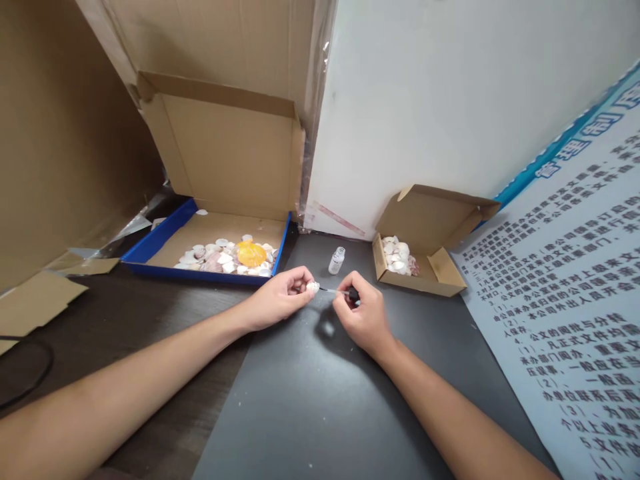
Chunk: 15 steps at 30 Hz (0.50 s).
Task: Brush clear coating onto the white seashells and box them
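Observation:
My left hand [283, 293] is closed on a small pale seashell [313, 287], held just above the dark mat [320, 393]. My right hand [363, 313] pinches a thin brush with a black cap [345, 293]; its tip touches the shell. A small clear glass bottle [337, 260] stands open just behind the hands.
A large open cardboard box with blue sides [165, 237] at the back left holds several shells and an orange one [251, 254]. A small cardboard box [425, 247] with shells sits at the back right. A printed poster [565, 293] lies on the right. Loose cardboard [35, 300] lies at the left.

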Each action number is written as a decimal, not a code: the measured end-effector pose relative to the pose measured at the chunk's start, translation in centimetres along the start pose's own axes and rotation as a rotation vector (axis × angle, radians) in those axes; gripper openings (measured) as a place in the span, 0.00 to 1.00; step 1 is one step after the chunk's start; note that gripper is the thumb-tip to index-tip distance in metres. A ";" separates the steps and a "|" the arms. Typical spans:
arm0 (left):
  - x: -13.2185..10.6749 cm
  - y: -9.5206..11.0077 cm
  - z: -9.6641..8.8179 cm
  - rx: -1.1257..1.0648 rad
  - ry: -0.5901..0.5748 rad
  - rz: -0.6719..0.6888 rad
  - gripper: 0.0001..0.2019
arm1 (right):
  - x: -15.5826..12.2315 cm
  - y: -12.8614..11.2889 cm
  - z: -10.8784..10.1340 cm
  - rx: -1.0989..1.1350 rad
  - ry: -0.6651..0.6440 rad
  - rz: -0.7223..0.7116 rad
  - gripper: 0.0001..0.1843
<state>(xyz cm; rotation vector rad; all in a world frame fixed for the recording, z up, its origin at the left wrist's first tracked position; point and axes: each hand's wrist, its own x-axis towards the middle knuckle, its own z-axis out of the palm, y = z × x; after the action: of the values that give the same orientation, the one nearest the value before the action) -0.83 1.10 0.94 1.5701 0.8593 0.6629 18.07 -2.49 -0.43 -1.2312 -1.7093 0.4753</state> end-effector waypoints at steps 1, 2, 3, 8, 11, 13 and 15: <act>0.0 0.0 0.0 -0.002 -0.002 0.001 0.14 | 0.0 0.0 0.0 0.002 0.017 0.014 0.07; 0.0 -0.1 0.0 -0.004 -0.004 0.001 0.14 | 0.0 0.1 0.0 0.011 0.027 0.026 0.07; 0.0 -0.1 0.0 -0.005 -0.006 0.000 0.14 | 0.0 0.1 -0.1 0.024 0.030 0.035 0.06; 0.1 -0.3 -0.1 0.004 -0.029 0.009 0.13 | 0.5 0.0 -0.8 0.028 0.044 0.058 0.05; 0.0 -0.4 -0.1 0.020 -0.037 0.017 0.12 | 2.1 -0.6 -2.5 -0.066 0.069 0.035 0.04; 0.0 -0.4 -0.1 0.026 -0.037 0.028 0.12 | 3.7 -1.0 -3.8 -0.155 0.074 0.054 0.04; -0.1 -0.4 0.0 0.021 -0.035 0.054 0.12 | 5.5 -1.3 -4.8 -0.220 0.050 0.079 0.05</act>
<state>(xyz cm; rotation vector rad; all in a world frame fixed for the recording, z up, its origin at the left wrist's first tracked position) -0.94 1.07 0.53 1.6243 0.8023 0.6650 21.23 0.87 5.39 -1.4597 -1.7089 0.3056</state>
